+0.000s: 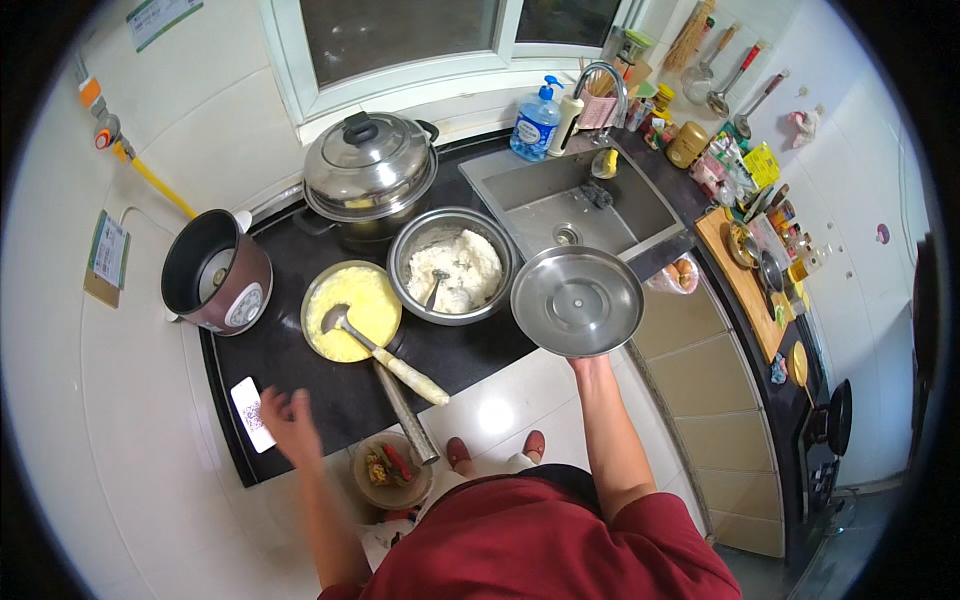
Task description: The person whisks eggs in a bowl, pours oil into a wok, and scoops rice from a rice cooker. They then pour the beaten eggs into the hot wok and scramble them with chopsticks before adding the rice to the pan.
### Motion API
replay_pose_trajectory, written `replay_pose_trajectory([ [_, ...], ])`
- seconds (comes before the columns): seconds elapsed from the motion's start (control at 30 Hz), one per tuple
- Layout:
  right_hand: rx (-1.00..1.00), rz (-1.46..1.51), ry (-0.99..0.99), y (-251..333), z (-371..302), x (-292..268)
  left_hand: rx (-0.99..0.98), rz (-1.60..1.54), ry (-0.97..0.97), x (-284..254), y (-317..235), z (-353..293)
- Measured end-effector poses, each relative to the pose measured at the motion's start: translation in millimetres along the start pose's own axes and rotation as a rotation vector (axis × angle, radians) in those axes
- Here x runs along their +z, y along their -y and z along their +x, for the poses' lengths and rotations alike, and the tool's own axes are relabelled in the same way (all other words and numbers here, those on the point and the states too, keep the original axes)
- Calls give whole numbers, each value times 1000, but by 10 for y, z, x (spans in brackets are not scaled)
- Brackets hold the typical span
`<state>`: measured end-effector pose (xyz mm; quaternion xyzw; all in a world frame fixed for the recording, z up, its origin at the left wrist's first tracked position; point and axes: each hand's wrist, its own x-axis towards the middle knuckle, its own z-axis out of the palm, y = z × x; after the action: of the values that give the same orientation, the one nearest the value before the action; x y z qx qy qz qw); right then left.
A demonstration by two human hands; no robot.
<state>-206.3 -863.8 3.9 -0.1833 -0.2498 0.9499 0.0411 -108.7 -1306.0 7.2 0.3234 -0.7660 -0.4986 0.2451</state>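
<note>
My right hand [588,366] holds up a round steel pot lid [577,290], apparently inner side up with a small fitting at its centre. The fingers are hidden beneath it. My left hand [290,425], a little blurred, is open and holds nothing, beside a white phone [252,414] at the counter's left edge. Ahead sits a pan [305,335] of yellow, batter-like food [372,300], with a ladle [395,368] resting in it. To its right, a steel pot [402,290] contains white, crumbly, dough-like stuff [472,262] and a spoon [434,290].
A large lidded steamer [368,165] stands behind, with an empty cooker pot [190,270] at far left. Right of these is the sink [640,215], near a blue soap bottle [535,125]. Below the counter edge is a bin [375,490]. A cutting board [740,285] lies on the right counter.
</note>
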Motion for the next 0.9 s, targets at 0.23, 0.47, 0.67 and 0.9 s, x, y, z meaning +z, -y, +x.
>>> replay_pose_trajectory([
  [0.23,-5,35,94,188,-165,148,-769,-830,1050,1399,-921,-1428],
  [0.47,-47,88,151,808,-422,-216,-1122,-1026,618,2642,-542,-1180],
  [0.67,-147,128,6,1331,-522,-804,-957,-1027,382,2902,-539,-970],
  [0.9,-169,47,-136,1816,-451,-1184,-924,-1014,308,3000,-471,-879],
])
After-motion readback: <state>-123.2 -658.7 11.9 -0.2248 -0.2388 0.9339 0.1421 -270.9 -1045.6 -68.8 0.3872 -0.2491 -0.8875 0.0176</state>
